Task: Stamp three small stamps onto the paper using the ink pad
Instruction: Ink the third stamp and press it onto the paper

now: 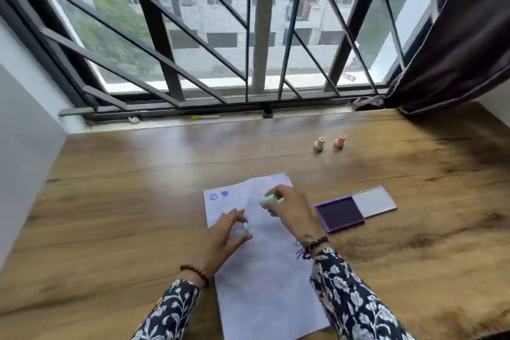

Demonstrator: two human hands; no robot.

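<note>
A sheet of paper [265, 270] is shown flat on the wooden table [110, 201]; two purple prints, a smiley [213, 196] and a heart [225, 193], are seen at its 11 o'clock corner. A mint stamp [269, 199] is pinched near its middle by the right hand [289, 210], above the upper part of the sheet; whether its face touches the paper cannot be told. A small mint cap [246, 227] is held between thumb and fingertips of the left hand [223, 237], low over the sheet. The open ink pad [340, 214] lies at 3 o'clock of the paper, just beside its edge, the lid [374, 201] folded out beyond it. A beige stamp [319, 144] and a coral stamp [340, 141] stand upright at 1 o'clock, well apart from the sheet. The stamp is judged light, rigid and smooth, best gripped around the barrel, clear of the inked face. The thin paper is likely to slide or lift unless steadied.
</note>
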